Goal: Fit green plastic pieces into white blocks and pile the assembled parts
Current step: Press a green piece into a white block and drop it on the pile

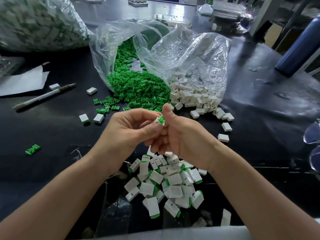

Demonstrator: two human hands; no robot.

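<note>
My left hand and my right hand meet above the table's middle. Between their fingertips sits a white block with a green piece in its open end. Both hands pinch this part; the fingers hide most of the block. Under my wrists lies a pile of assembled parts, white with green ends. Loose green pieces spill from a clear bag beyond my hands. To their right, white blocks spill from a second clear bag.
A pen and white paper lie at the left. Stray parts and a green piece dot the black table. A big bag of parts fills the far left; a blue bottle stands right.
</note>
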